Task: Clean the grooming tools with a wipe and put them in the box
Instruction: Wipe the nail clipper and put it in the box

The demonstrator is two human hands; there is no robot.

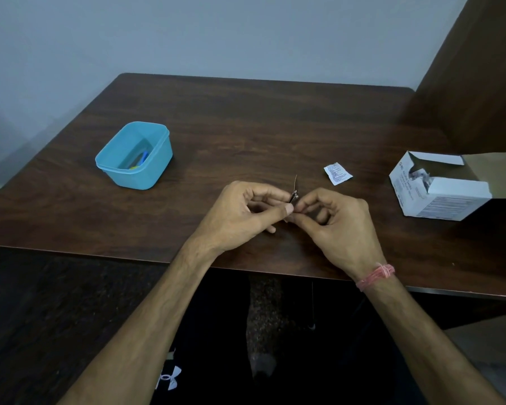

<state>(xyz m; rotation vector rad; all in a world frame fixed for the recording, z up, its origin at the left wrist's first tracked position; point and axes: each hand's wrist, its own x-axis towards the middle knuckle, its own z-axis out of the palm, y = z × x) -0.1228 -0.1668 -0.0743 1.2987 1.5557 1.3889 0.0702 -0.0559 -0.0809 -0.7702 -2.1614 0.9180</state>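
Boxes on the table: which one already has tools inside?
The blue plastic box on the left, open-topped, with blue and yellow items showing inside. The white cardboard carton on the right shows only white packets through its torn opening.

Dark wooden table (246, 118) against grey wall (216, 33).

Dark wood-grain table (246, 127), smooth blue plastic box (158, 159), shiny metal nail clipper (293, 196), white cardboard carton (450, 200)
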